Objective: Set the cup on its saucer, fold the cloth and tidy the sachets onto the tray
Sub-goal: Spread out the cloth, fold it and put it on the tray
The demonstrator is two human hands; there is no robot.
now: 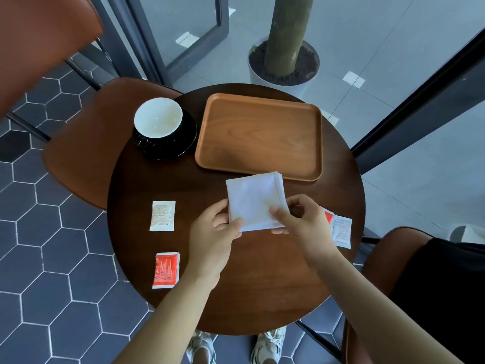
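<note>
Both hands on the folded cloth, no sachets on the tray yet.

So the left hand (212, 227) and right hand (301, 222) each pinch the near edge of the white cloth (254, 200), thumbs on top and fingers (299, 203) curled under. It's folded into a square over the middle of the round table (262, 279), its far edge right at the near rim of the wooden tray (259, 135). White cup (158, 117) sits on its black saucer (183, 143), left of the tray. On the table, a white sachet (162, 216) and a red sachet (166, 270) lie off to the left, and a third sachet (341, 231) lies partly behind the right hand.
</note>
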